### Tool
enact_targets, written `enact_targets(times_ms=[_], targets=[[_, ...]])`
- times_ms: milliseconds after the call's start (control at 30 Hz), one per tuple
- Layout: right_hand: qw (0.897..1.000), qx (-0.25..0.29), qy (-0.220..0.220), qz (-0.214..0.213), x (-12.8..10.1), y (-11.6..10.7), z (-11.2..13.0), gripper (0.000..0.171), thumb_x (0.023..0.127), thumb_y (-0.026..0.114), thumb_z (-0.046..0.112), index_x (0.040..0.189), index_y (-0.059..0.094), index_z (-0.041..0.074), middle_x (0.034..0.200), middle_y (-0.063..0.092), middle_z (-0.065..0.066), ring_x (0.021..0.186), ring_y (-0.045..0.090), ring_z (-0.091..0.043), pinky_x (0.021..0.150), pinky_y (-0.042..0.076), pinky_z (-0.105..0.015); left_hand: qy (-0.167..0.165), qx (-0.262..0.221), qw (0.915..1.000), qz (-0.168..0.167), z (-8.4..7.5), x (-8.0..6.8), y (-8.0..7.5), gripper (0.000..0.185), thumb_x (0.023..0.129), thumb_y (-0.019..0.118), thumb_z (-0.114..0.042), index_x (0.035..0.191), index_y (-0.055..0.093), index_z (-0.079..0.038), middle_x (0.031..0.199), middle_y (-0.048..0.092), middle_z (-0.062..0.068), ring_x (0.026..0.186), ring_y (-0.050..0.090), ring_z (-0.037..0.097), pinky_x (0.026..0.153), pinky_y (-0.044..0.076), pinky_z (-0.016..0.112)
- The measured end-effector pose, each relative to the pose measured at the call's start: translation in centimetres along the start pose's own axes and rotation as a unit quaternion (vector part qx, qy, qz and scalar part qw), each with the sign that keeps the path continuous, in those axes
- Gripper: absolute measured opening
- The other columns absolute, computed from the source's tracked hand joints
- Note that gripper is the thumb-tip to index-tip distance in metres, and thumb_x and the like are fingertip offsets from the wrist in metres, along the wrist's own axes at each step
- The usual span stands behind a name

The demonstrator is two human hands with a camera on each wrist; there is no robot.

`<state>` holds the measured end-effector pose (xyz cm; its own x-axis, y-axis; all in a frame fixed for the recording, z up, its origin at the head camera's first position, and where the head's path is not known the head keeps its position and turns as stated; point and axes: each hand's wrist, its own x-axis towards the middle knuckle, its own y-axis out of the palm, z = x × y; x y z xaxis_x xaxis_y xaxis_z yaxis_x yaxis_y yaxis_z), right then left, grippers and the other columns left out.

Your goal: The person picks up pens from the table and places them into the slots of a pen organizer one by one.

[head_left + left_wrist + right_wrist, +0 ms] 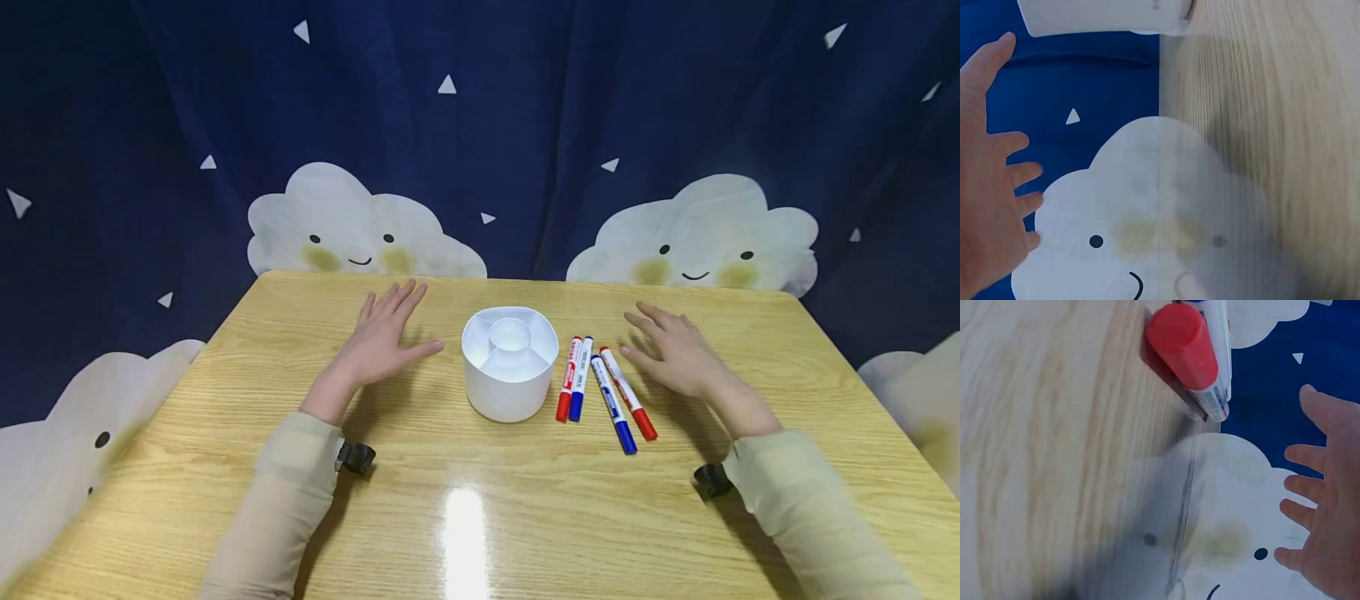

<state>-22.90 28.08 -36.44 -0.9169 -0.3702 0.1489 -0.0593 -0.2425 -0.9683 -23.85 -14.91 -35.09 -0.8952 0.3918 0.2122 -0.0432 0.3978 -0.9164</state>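
A white round organizer [504, 398] with several compartments around a central ring stands upright on the table. To its right lie a red marker [568, 379] and a blue marker [581, 379] side by side. Farther right rest another blue marker [613, 404] and another red marker [628, 393], close together. My left hand [381, 337], fingers spread, hovers left of the organizer and holds nothing. On the other side, my right hand [675, 350] hangs right of the markers, its palm empty. In the right wrist view, a red cap [1184, 347] shows large near the top.
The wooden table [405, 517] reflects a bright patch of light near its front. Behind it hangs a dark blue curtain [510, 150] with white clouds and triangles. Small black cameras sit on the left wrist [357, 457] and right wrist [712, 481].
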Motion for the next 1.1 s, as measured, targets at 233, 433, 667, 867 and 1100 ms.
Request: enact_targets(times_ms=[233, 433, 667, 867, 1100], targets=[[0.999, 0.021, -0.015, 0.033, 0.4, 0.7, 0.8, 0.060, 0.089, 0.055, 0.036, 0.136, 0.039, 0.003, 0.138, 0.036, -0.023, 0.125, 0.034, -0.043, 0.101, 0.028, -0.059, -0.001, -0.128, 0.9916, 0.021, -0.9, -0.1, 0.4, 0.085, 0.079, 0.056, -0.060, 0.146, 0.019, -0.021, 0.149, 0.024, 0.004, 0.137, 0.020, 0.027, 0.110, 0.018, 0.049], [0.997, 0.026, -0.021, 0.074, 1.1, 1.5, 1.3, 0.059, 0.085, 0.059, 0.024, 0.135, 0.038, 0.000, 0.125, 0.048, -0.024, 0.111, 0.048, -0.037, 0.094, 0.038, -0.054, 0.005, -0.202, 0.9781, 0.047, -1.7, 0.0, 1.1, 0.084, 0.078, 0.060, -0.058, 0.144, 0.022, -0.023, 0.146, 0.028, -0.001, 0.132, 0.031, 0.023, 0.105, 0.030, 0.048], [0.996, 0.020, -0.011, 0.082, 1.8, 2.1, 1.6, 0.058, 0.083, 0.062, 0.019, 0.133, 0.041, -0.002, 0.102, 0.057, -0.017, 0.078, 0.050, -0.021, 0.073, 0.046, -0.040, 0.024, -0.252, 0.9652, 0.065, -2.9, 0.3, 1.8, 0.084, 0.075, 0.068, -0.051, 0.143, 0.026, -0.023, 0.145, 0.029, -0.002, 0.129, 0.036, 0.024, 0.103, 0.034, 0.047], [0.995, 0.025, -0.012, 0.096, 2.3, 2.3, 1.7, 0.057, 0.083, 0.062, 0.017, 0.130, 0.042, -0.006, 0.091, 0.058, -0.014, 0.073, 0.049, -0.019, 0.070, 0.045, -0.038, 0.045, -0.265, 0.9602, 0.076, -3.6, 0.6, 2.3, 0.088, 0.074, 0.072, -0.044, 0.143, 0.027, -0.015, 0.144, 0.032, 0.002, 0.126, 0.040, 0.026, 0.104, 0.032, 0.047], [0.993, 0.033, 0.008, 0.112, 2.7, 2.3, 2.1, 0.057, 0.082, 0.060, 0.015, 0.130, 0.041, -0.007, 0.094, 0.058, -0.017, 0.077, 0.051, -0.022, 0.072, 0.045, -0.042, 0.040, -0.291, 0.9521, 0.086, -4.0, 0.9, 2.6, 0.086, 0.072, 0.074, -0.041, 0.142, 0.028, -0.019, 0.140, 0.034, 0.000, 0.119, 0.046, 0.024, 0.099, 0.037, 0.050]])
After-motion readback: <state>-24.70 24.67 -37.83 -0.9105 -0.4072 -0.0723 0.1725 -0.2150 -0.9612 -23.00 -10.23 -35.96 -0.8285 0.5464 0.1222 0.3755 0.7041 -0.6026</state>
